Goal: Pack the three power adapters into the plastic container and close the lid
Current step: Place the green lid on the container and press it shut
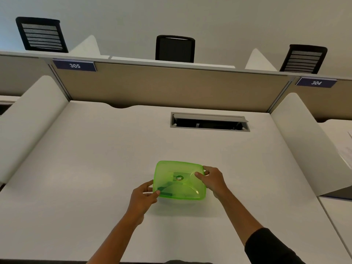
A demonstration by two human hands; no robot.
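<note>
Green container with its lid on, gripped at both ends, near the front of the white desk.

Left hand pinches the near-left corner; right hand clasps the right edge, thumb on the lid. Bare desktop surrounds it, with the cable hatch well behind.
</note>
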